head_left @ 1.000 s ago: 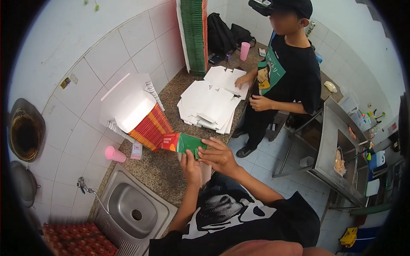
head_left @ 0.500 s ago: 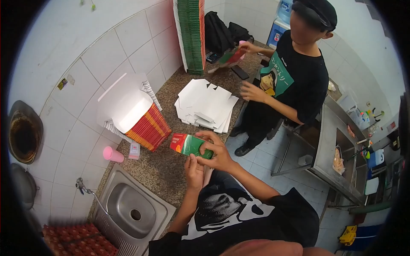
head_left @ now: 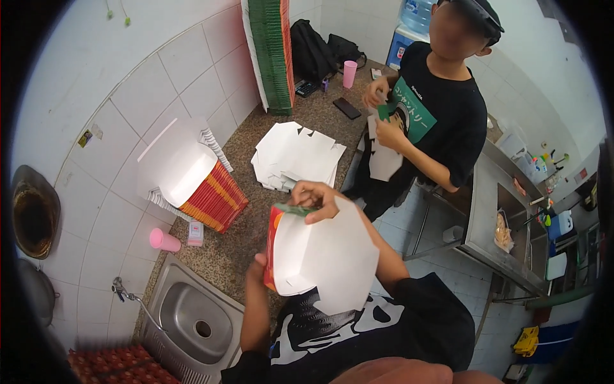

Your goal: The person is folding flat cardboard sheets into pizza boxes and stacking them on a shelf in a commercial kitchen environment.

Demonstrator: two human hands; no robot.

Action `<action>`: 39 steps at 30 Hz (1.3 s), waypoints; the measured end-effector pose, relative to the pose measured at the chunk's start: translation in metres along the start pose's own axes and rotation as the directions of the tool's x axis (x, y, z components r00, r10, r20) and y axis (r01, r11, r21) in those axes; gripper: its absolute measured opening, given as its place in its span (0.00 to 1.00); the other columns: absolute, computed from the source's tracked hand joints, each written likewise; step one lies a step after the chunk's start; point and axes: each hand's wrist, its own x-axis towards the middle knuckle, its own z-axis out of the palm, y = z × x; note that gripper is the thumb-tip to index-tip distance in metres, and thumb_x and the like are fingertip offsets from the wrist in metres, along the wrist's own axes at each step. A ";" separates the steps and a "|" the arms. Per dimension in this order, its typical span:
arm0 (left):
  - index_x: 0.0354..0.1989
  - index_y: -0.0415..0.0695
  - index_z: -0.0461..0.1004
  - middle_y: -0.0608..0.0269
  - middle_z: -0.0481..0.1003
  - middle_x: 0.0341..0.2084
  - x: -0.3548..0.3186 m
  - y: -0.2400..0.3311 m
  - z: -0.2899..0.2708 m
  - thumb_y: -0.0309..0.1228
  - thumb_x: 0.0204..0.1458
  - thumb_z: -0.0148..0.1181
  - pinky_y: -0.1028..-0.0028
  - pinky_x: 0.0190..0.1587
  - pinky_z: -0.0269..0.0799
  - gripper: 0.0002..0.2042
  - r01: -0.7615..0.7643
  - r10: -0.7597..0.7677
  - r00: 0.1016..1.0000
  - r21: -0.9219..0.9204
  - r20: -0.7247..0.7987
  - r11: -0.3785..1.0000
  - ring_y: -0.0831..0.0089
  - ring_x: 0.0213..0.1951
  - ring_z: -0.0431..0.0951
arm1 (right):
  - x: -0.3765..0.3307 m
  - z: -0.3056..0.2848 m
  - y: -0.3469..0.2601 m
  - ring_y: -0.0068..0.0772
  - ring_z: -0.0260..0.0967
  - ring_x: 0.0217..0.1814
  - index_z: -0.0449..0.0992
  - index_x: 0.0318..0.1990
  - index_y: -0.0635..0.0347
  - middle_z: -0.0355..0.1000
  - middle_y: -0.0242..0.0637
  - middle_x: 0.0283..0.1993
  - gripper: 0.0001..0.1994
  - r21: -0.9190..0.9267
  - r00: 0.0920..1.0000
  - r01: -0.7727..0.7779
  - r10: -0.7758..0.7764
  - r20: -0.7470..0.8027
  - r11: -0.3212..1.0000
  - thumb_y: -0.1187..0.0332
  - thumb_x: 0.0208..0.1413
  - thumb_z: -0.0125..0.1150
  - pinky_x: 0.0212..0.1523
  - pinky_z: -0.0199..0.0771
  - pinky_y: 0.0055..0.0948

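Note:
In front of my chest is a paper takeaway food box [head_left: 294, 253], tilted so its white inside and a long white flap face me. Its outer side is red, with a bit of green at the top. My left hand [head_left: 257, 272] grips the box's red side; most of its fingers are hidden behind it. Over the top edge, my right hand [head_left: 316, 197] is closed on the green end. Beyond the box, a pile of flat white carton sheets [head_left: 297, 153] lies on the granite counter [head_left: 246, 137]. To its left leans a nested stack of red-and-yellow boxes [head_left: 214, 195].
A steel sink [head_left: 198, 313] with a tap [head_left: 121, 288] is at lower left, near a pink cup [head_left: 165, 240]. A tall stack of green cartons [head_left: 272, 57] stands at the back. Across the counter, a co-worker [head_left: 428, 109] holds a carton sheet [head_left: 384, 153]. A phone [head_left: 347, 108] lies nearby.
The box in my hands has turned from its green and red outside to its open white inside. The co-worker's hands have come together, bringing a carton sheet in front of the body.

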 end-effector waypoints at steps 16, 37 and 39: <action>0.60 0.39 0.60 0.60 0.73 0.46 -0.002 -0.007 0.037 0.28 0.35 0.66 0.67 0.52 0.72 0.38 -0.133 0.165 0.977 0.220 -0.135 0.966 0.69 0.47 0.76 | -0.063 -0.013 0.069 0.35 0.61 0.64 0.63 0.63 0.66 0.66 0.44 0.62 0.40 0.338 0.727 -0.141 0.329 -0.602 0.930 0.36 0.64 0.31 0.64 0.59 0.30; 0.48 0.34 0.71 0.57 0.77 0.38 -0.047 0.028 0.116 0.29 0.41 0.62 0.69 0.43 0.75 0.23 0.212 -0.063 0.938 0.419 -0.342 0.883 0.65 0.39 0.79 | -0.039 -0.005 0.116 0.27 0.73 0.45 0.76 0.46 0.60 0.77 0.36 0.41 0.17 -0.259 0.750 -0.291 0.052 -0.659 0.921 0.55 0.65 0.50 0.45 0.70 0.28; 0.49 0.34 0.71 0.55 0.77 0.40 -0.022 0.020 0.062 0.28 0.43 0.63 0.67 0.46 0.75 0.22 0.214 -0.190 0.977 0.387 -0.101 0.897 0.63 0.42 0.79 | -0.052 -0.011 0.118 0.30 0.71 0.49 0.73 0.51 0.60 0.76 0.38 0.45 0.19 -0.259 0.620 -0.348 0.014 -0.784 0.901 0.54 0.65 0.50 0.49 0.69 0.30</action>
